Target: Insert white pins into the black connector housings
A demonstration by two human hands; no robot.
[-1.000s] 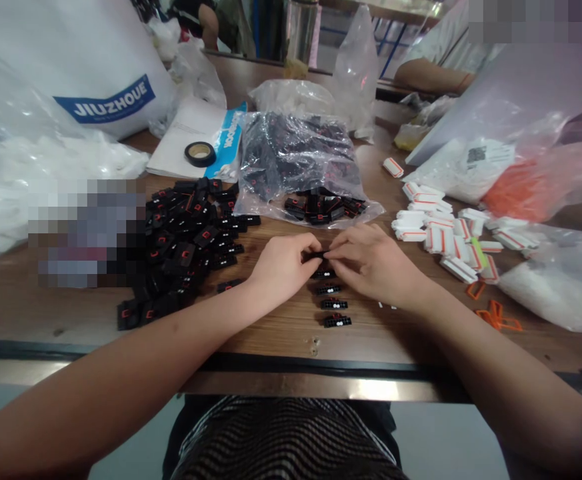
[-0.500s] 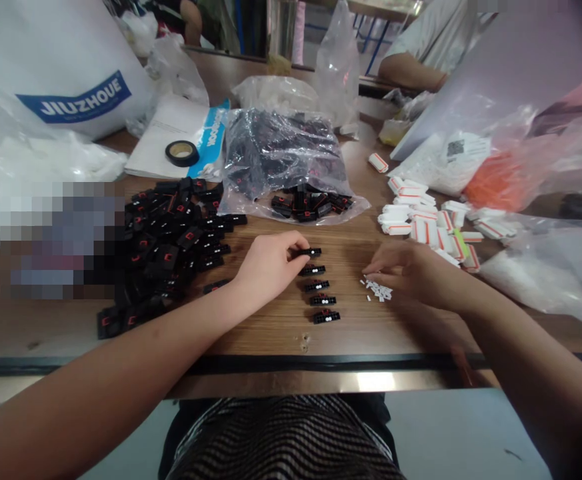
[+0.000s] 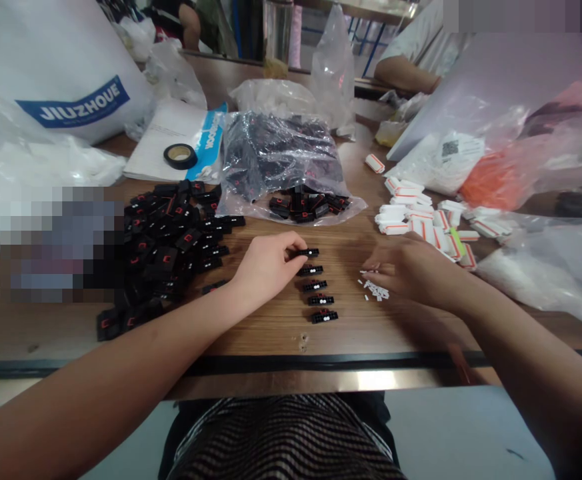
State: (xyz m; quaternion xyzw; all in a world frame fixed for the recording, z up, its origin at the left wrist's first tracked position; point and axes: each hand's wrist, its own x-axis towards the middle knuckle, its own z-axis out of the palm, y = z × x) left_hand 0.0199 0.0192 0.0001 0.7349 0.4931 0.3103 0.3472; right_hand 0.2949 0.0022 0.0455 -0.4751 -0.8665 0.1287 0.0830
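Note:
My left hand [image 3: 273, 268] is closed in a pinch on the left end of a black connector housing [image 3: 311, 253], the farthest in a short column. Several more black connector housings [image 3: 321, 301] lie nearer me in that column, with paired white dots on their front faces. To the right, my right hand [image 3: 398, 267] hovers over a small heap of white plugs [image 3: 378, 291], slightly blurred. Its thumb and fingers are pressed together, and a small white plug [image 3: 369, 271] shows at the fingertips.
A heap of black housings [image 3: 171, 233] lies left, behind it a tape roll [image 3: 180, 156] on papers. A clear bag of black housings [image 3: 281, 153] lies ahead. White parts with orange stripes [image 3: 421, 217] and plastic bags [image 3: 561, 267] are on the right. A person's arm [image 3: 405, 72] rests across the table.
My right hand has shifted slightly at the white heap, and a white plug shows more clearly at its fingertips. My left hand keeps its pinch on the farthest connector housing.

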